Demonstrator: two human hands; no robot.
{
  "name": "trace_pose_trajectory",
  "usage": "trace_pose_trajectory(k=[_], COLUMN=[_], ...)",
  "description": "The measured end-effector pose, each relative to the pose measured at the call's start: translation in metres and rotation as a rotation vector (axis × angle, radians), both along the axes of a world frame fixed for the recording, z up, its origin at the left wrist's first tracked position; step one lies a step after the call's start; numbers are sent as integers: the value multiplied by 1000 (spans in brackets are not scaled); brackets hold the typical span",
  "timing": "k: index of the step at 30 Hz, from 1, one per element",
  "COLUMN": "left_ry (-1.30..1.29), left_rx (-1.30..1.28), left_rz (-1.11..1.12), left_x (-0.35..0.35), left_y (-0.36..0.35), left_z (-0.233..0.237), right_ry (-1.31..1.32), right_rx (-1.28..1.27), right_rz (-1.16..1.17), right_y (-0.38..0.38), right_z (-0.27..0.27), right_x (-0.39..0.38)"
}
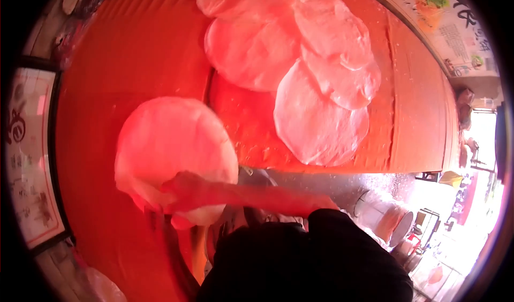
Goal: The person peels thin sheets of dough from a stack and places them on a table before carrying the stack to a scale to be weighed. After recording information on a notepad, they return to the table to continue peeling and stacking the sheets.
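A large round dough sheet spreads out at the left of the head view, over the red tabletop near its front edge. My right hand reaches across from the right and grips the sheet near its lower edge, its fingers blurred. My left hand comes up from below at the sheet's lower left rim. Most of its fingers are hidden by the dough or smeared. Several thin dough sheets lie overlapping on the table, farther back and to the right.
The red table has raised seams at the right. Framed printed signs stand at the left and at the upper right. A pale cylindrical container sits below the table's right front side. Bright light fills the right.
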State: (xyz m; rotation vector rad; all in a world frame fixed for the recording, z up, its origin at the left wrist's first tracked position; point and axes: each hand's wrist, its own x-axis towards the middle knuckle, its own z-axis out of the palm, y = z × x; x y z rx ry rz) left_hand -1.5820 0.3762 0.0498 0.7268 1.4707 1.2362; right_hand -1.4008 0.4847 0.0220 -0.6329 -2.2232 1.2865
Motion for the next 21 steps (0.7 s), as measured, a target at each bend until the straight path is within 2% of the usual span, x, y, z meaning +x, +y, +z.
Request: trace_pose_trajectory(k=[2,5,7,8,10,11,14,16,20,21], left_ry=[-34,-53,-58,-61,-58,-52,-57,-80,-83,-98], left_rx=[-4,-3,18,23,0,-30,-67,-14,-54,-64], left_rz=[-4,22,39,49,63,76,54,-31,50,44], left_x=[1,-1,-1,-1,-2,0,-4,-13,-18,-20], left_y=[0,-6,-5,-2,4,7,9,6,-1,-1], left_z=[-3,1,4,4,2,1,-4,-14,-19,-21], right_ry=[-73,-184,-322,-343,-172,-37,-69,-114,-195,-312], right_rx=[-188,-235,138,170,-87,-75,-142,-312,-547,-313], right_rz=[-136,-52,-75,-174,-313,-310,-306,-248,-250,-261], right_y=[3,11,3,4,6,-1,-12,-6,5,-4], right_z=[-19,6,-11,-10,0,1,19,8,16,25], right_x=[-17,3,4,8,16,17,-1,-1,4,-6])
